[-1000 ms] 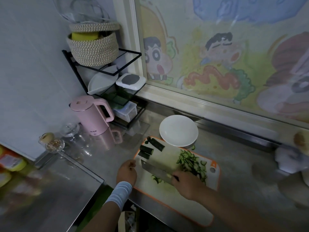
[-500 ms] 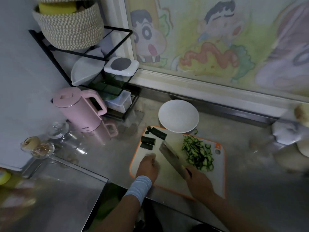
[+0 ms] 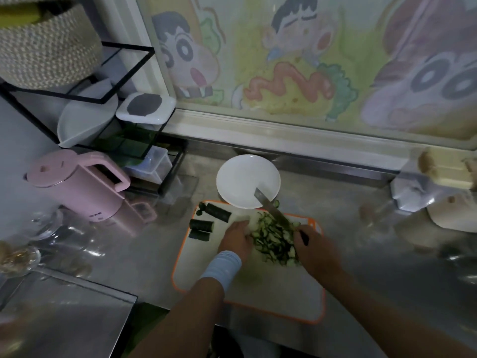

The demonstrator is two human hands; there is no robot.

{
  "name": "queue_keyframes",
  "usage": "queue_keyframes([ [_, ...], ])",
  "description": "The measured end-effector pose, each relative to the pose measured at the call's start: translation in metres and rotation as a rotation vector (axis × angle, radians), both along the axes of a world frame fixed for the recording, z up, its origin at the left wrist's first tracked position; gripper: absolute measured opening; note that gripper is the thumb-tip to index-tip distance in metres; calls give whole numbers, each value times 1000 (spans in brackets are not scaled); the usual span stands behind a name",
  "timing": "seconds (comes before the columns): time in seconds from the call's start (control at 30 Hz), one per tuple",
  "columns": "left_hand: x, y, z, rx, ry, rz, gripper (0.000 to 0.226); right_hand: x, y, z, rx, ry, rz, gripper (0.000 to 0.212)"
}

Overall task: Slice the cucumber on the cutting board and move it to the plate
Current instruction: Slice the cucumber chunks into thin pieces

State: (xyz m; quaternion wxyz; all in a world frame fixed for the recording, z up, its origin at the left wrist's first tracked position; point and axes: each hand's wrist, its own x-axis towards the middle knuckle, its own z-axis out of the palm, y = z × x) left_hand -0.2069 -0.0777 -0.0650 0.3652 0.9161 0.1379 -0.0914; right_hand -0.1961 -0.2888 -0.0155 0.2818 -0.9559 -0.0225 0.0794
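On a steel counter (image 3: 160,244) under a cartoon-painted window (image 3: 296,60), the left hand (image 3: 236,239), fingers straight, is pressing the pile of cucumber slices (image 3: 276,241) on the cutting board (image 3: 258,285). The right hand (image 3: 315,251) is gripping the knife (image 3: 269,206) beside the pile, its tip reaching over the near rim of the plate (image 3: 240,177). Uncut cucumber chunks (image 3: 218,212) are lying at the board's far left, and a pink kettle (image 3: 77,187) is standing farther left.

Steel counter (image 3: 335,197), cartoon mural (image 3: 284,60), black rack (image 3: 129,75), pink kettle (image 3: 77,187), dim light

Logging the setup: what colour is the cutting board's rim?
Orange rim round a white cutting board; it shows in the head view, the only one.
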Motion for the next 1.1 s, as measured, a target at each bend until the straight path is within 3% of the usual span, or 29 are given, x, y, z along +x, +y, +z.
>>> queue_keyframes([
  [0.23, 38, -36, -7, 17, 235, -95, 57, 37, -48, -17, -177, -4, 107, 20],
  [0.3, 34, -44, -7, 10, 229, -97, 57, 37, -55, -23, -198, 35, 146, 24],
  [0.4, 27, -41, 1, -15, 67, -6, 47, 35, -54, -25, -166, 15, 211, 28],
  [0.53, 22, -6, 15, 114, -66, 192, 41, 39, -28, -10, -88, -99, 272, 21],
  [0.73, -2, 64, 12, 371, 58, 402, 31, 32, 31, -3, 35, -19, 402, 20],
  [0.97, -39, 94, -6, 379, 134, 185, 48, 1, 70, -23, 46, 80, 386, 34],
  [1.1, -37, 101, -4, 362, 215, 71, 24, -12, 78, -27, 32, 70, 379, 30],
])
